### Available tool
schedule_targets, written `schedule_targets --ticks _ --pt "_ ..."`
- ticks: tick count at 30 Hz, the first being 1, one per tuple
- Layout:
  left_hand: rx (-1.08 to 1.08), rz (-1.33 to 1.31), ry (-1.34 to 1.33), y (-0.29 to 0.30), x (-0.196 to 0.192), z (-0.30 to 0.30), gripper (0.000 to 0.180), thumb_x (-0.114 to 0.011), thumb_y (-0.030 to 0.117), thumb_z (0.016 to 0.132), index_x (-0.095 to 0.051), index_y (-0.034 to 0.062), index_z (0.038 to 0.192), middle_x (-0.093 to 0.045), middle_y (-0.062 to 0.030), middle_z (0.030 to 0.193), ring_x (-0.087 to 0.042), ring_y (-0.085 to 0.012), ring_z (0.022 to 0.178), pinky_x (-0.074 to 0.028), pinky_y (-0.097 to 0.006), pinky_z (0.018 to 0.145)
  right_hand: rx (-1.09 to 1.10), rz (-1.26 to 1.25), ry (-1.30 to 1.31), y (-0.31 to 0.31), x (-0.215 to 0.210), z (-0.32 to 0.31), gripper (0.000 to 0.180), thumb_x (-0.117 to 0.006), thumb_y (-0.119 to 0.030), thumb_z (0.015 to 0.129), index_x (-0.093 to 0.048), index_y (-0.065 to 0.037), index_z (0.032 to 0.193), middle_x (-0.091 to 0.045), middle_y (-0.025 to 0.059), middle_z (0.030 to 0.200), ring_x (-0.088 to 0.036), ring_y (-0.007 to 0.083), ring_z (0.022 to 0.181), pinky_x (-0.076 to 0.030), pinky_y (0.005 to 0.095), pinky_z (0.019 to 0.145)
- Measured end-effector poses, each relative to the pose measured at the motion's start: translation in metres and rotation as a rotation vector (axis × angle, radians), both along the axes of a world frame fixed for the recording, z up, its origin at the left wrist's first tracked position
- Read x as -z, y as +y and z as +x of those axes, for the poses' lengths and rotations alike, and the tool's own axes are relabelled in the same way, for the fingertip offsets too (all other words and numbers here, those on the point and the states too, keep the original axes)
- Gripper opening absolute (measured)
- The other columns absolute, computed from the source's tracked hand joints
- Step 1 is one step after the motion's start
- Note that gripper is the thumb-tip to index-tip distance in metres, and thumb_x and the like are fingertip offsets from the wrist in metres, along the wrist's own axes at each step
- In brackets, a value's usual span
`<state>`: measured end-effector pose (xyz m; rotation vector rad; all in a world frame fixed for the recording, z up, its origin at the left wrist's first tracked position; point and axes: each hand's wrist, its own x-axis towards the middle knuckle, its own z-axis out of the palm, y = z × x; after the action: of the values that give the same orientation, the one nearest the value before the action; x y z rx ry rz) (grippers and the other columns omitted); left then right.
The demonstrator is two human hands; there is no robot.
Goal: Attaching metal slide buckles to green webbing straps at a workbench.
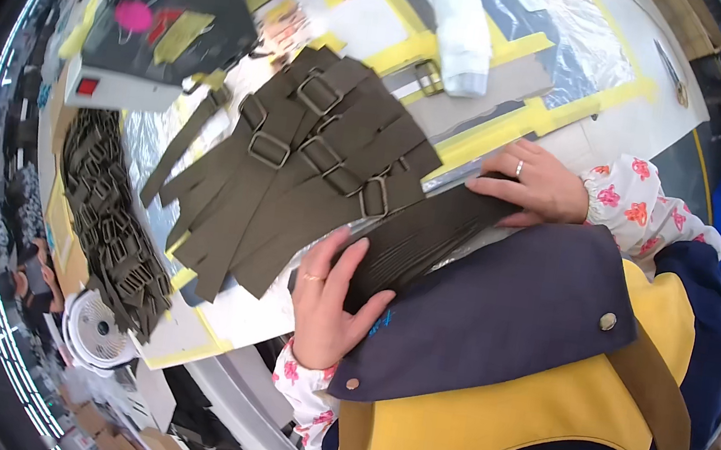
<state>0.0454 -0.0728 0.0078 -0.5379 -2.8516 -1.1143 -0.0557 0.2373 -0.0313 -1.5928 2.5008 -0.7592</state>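
Observation:
A stack of dark olive webbing straps [432, 234] lies close against my apron at the table's near edge, its layers showing along the near side. My left hand [332, 299] grips the left end, thumb on the near side and fingers over the far side. At the other end, my right hand [540, 187] closes on the straps with thumb and fingers; a ring shows on one finger. Just beyond, a fanned pile of similar straps [257, 211] has rectangular metal buckles [321, 154] lying across it.
A long bundle of buckled straps [112, 211] hangs over the table's left edge, near a white fan [101, 329]. A grey machine [170, 9] stands at the far left. Yellow tape [566, 114] marks the table; scissors [672, 73] and a white plastic-wrapped roll [461, 29] lie farther back.

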Motion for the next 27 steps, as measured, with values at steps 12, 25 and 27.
schedule_targets --ticks 12,25,27 --pt "0.006 -0.532 0.142 -0.005 0.015 -0.089 0.089 -0.081 0.032 0.056 -0.037 0.0105 0.131 -0.021 -0.0201 0.141 -0.026 -0.0418 0.126 -0.024 -0.052 0.101 0.126 -0.195 -0.144 0.033 -0.024 -0.055 0.046 -0.068 -0.012 0.072 -0.051 -0.005 0.114 -0.053 0.0135 0.110 -0.053 0.0303 0.097 -0.043 0.0369 0.081" --pt "-0.016 -0.458 0.205 0.009 -0.013 -0.103 0.074 -0.073 0.017 0.063 -0.040 0.0088 0.129 -0.031 -0.0189 0.136 -0.029 -0.0397 0.125 -0.024 -0.049 0.101 0.156 0.154 0.485 0.006 0.000 -0.173 0.038 -0.064 -0.002 0.062 -0.055 -0.009 0.099 -0.057 0.0060 0.099 -0.050 0.0245 0.098 -0.030 0.0428 0.101" --pt "0.114 -0.431 0.250 0.032 -0.033 -0.105 0.057 -0.069 0.012 0.067 -0.051 0.0075 0.120 -0.041 -0.0147 0.129 -0.034 -0.0353 0.122 -0.027 -0.048 0.100 0.169 0.064 0.478 0.012 -0.004 -0.177 0.034 -0.062 -0.002 0.061 -0.056 -0.009 0.093 -0.056 0.0069 0.090 -0.051 0.0256 0.093 -0.034 0.0413 0.096"
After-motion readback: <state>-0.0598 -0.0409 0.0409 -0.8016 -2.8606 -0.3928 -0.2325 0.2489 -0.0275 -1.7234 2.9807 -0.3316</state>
